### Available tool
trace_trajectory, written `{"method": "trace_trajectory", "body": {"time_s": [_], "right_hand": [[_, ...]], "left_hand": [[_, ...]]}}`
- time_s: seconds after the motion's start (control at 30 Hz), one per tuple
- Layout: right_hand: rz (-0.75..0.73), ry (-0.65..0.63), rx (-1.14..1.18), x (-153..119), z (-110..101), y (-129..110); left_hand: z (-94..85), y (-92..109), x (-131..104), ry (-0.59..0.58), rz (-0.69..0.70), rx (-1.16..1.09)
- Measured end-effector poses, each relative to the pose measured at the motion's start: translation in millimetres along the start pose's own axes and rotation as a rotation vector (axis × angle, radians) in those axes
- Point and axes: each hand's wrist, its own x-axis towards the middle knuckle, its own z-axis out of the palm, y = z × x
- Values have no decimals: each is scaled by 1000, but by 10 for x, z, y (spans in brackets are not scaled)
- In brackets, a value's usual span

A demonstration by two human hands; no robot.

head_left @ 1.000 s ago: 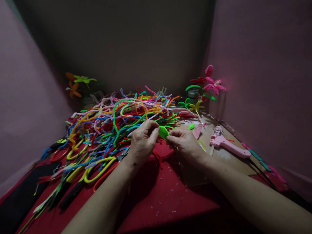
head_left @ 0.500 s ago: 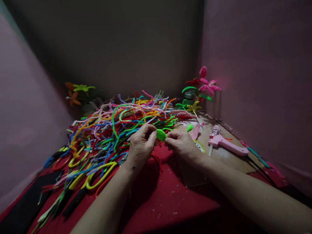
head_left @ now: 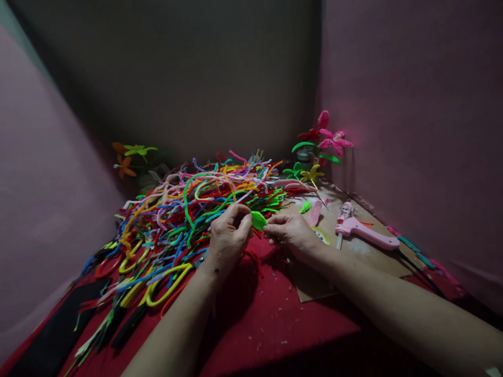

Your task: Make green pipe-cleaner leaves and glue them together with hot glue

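A small bright green fuzzy leaf [head_left: 258,220] is stretched between my two hands above the red cloth. My left hand [head_left: 231,233] pinches its left end between thumb and forefinger. At the leaf's right end, the fingertips of my right hand [head_left: 290,233] are pinched closed. Behind my left hand spreads a large heap of coloured pipe cleaners [head_left: 204,188]. Another green fuzzy piece [head_left: 305,207] lies on the board past my right hand.
A pink glue gun [head_left: 363,233] rests on a brown board [head_left: 377,256] at right, near a yellow-rimmed tape roll [head_left: 321,235]. Yellow-handled scissors [head_left: 168,288] lie at left. Fuzzy pink flowers [head_left: 335,140] stand at the back right. Red cloth [head_left: 271,324] covers the table.
Both hands still hold the green leaf, which is slightly lower and turned a little. The view has shifted slightly, so the pipe-cleaner heap and scissors appear farther right.
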Motion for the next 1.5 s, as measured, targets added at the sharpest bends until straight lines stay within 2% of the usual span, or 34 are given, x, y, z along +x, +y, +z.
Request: {"method": "trace_trajectory", "body": {"time_s": [0.2,0.5,0.73,0.9,1.5], "right_hand": [[113,-82,135,86,-52,67],[155,-162,-13,91,-74,17],[123,-177,-85,95,-97,50],[68,-117,-126,71,-60,43],[-81,-78,-308,63,-35,17]], "left_hand": [[-6,-14,-8,-8,17,16],[-1,-29,-6,-43,45,69],[-13,-35,1,-76,14,61],[-22,-40,4,-78,-14,78],[-28,-74,-6,-93,1,127]]}}
